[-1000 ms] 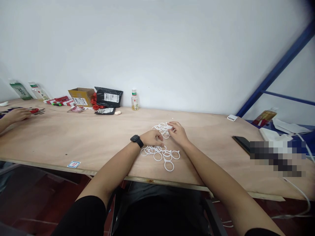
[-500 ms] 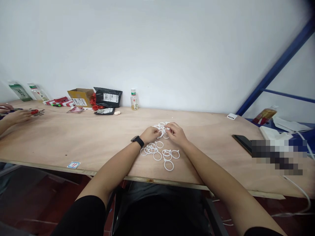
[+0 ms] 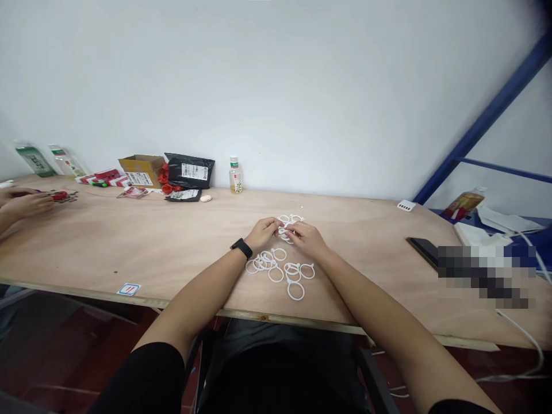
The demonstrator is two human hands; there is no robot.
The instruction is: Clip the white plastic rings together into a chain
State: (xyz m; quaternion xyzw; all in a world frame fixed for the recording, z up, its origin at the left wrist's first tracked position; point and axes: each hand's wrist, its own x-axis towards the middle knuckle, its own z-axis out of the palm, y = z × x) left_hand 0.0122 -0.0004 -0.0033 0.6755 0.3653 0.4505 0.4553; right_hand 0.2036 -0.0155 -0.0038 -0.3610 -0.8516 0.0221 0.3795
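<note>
My left hand (image 3: 264,232) and my right hand (image 3: 307,239) meet fingertip to fingertip over a pile of white rings (image 3: 296,218). Fingers of both hands are pinched on a white ring (image 3: 283,232), partly hidden by them. Each ring is thin and round with a small eyelet on its rim. Nearer to me lie two loose groups: overlapping white rings (image 3: 276,273) below my left hand, and several more, among them a single white ring (image 3: 295,291), to their right. A black watch (image 3: 242,248) is on my left wrist.
Along the wall stand a drink bottle (image 3: 235,176), a black parcel (image 3: 190,171) and a cardboard box (image 3: 144,171). A co-worker's hands (image 3: 34,204) handle red and metal items at far left. A phone (image 3: 422,252) lies right, near a white power strip (image 3: 406,205). A number card (image 3: 129,288) lies by the front edge.
My hands have come closer together; the right moved slightly left, and both now pinch at one ring. The nearer rings have not moved. The co-worker's hands shifted slightly.
</note>
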